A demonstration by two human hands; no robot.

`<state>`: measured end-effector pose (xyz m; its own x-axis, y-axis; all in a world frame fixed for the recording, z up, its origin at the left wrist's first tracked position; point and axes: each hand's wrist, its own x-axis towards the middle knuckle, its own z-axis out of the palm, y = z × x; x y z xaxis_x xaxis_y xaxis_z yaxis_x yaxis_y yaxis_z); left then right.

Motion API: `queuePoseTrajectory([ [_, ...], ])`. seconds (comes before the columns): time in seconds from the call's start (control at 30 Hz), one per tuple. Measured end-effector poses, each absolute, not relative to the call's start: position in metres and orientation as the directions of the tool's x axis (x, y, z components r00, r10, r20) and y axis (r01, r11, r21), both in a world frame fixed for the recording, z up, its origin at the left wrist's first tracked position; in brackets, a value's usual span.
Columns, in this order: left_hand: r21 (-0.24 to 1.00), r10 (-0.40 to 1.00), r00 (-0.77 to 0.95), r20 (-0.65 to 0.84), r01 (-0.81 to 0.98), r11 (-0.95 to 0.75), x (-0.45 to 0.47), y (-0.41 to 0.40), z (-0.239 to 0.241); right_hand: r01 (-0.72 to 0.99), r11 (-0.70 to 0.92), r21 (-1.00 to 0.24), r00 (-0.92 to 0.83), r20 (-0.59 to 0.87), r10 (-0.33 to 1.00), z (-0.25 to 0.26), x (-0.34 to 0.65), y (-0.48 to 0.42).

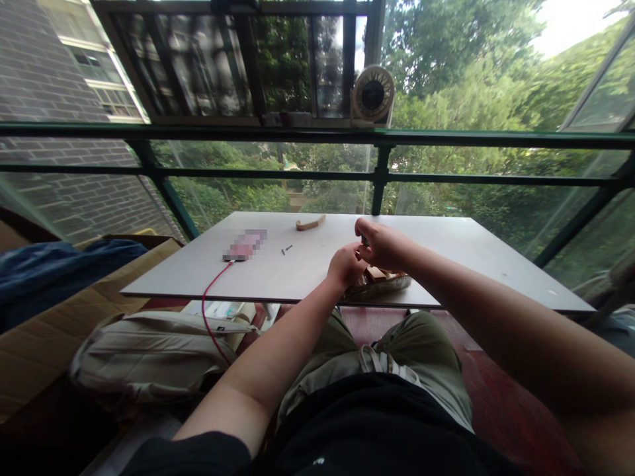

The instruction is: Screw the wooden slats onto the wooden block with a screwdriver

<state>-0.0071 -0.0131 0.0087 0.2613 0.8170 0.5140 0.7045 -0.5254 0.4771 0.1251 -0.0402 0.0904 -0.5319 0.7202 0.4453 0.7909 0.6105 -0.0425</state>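
Note:
My left hand (344, 265) and my right hand (381, 243) meet above the near edge of a grey table (446, 251). The fingers of both are curled together around something small that I cannot make out. Right under them lies a clear bag with small wooden pieces (380, 281). Two small dark screws (286, 249) lie to the left of my hands. A curved wooden piece (310, 223) rests near the table's far edge.
A phone (244, 245) with a red cable (211, 311) lies on the table's left part. A beige bag (153, 350) and a cardboard box (44, 330) sit on the floor at the left. Green railings (317, 139) and windows stand behind the table.

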Motion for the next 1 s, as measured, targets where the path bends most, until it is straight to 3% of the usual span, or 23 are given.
queuePoseTrajectory([
  [0.57,0.509,0.818,0.254,0.515,0.678,-0.531,-0.007,-0.012,0.007,0.796,0.605,-0.036,-0.532,0.434,0.727,0.091,0.124,-0.041],
  [1.0,0.597,0.837,0.239,0.491,0.608,-0.524,-0.006,-0.021,0.013,0.873,0.488,-0.001,-0.449,0.393,0.803,0.097,0.126,-0.034],
])
